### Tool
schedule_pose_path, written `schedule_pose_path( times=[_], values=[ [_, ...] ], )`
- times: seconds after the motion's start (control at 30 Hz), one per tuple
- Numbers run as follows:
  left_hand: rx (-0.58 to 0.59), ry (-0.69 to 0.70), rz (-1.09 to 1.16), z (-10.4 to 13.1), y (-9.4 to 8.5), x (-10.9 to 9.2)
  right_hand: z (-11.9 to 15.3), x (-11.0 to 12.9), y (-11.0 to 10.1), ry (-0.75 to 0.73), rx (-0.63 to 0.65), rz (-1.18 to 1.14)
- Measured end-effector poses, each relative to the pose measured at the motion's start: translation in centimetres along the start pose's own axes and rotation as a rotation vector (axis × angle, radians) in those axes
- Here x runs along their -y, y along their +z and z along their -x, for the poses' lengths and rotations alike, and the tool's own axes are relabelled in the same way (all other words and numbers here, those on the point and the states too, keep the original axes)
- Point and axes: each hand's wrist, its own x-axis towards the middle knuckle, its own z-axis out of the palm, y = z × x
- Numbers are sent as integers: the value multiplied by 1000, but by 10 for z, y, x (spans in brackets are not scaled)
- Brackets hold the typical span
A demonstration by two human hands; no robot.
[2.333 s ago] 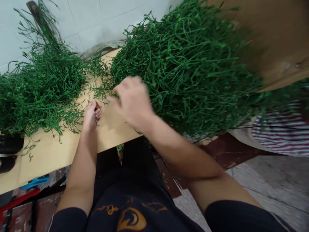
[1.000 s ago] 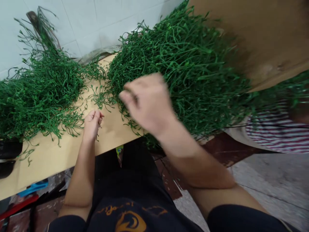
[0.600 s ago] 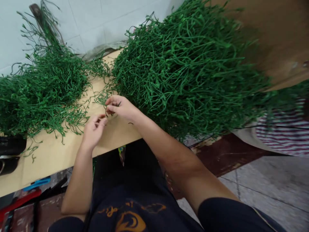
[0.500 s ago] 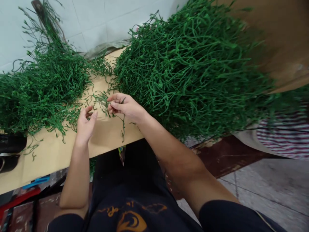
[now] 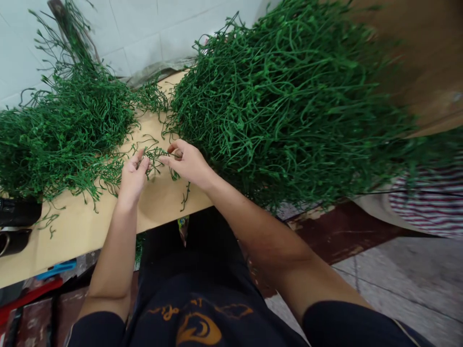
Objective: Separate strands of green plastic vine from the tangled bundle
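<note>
Green sprig (image 5: 156,156): pinched between left hand (image 5: 133,174) and right hand (image 5: 188,161), raised off bench (image 5: 83,226) beside heaps for handling.

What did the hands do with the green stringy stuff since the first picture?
The right hand came back from the big green pile toward the body with a small green sprig. The left hand opened from its closed curl and moved up to take the sprig's other end. Now both hands pinch it between them above the table. Both piles stayed put.
</note>
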Motion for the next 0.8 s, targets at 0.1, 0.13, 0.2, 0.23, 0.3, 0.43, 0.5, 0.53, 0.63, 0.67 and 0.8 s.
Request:
schedule_pose_path(
  times=[0.1,0.13,0.2,0.23,0.3,0.43,0.5,0.53,0.63,0.67,0.8],
  values=[
    [76,50,-44,3,4,-6,-1,0,-2,-155,-30,300],
    [96,74,-63,3,5,-8,-1,1,-3,-209,-34,377],
    [132,122,-103,2,6,-9,-1,6,-5,-298,-41,472],
    [153,146,-128,1,5,-8,-1,9,-6,-322,-37,484],
    [182,193,-191,-3,2,-5,0,13,-7,-330,14,453],
    [106,296,-387,-14,-6,-1,-1,14,-7,-255,120,418],
    [64,337,-510,-19,-10,-3,-1,11,-7,-248,106,401],
    [48,347,-558,-22,-11,-4,0,9,-6,-253,100,382],
    [-22,336,-621,-34,-13,-6,6,8,-5,-276,135,308],
    [-41,328,-629,-39,-14,-6,9,9,-4,-286,152,280],
    [-188,254,-577,-70,-30,-10,30,13,-5,-395,196,157]
  ],
)
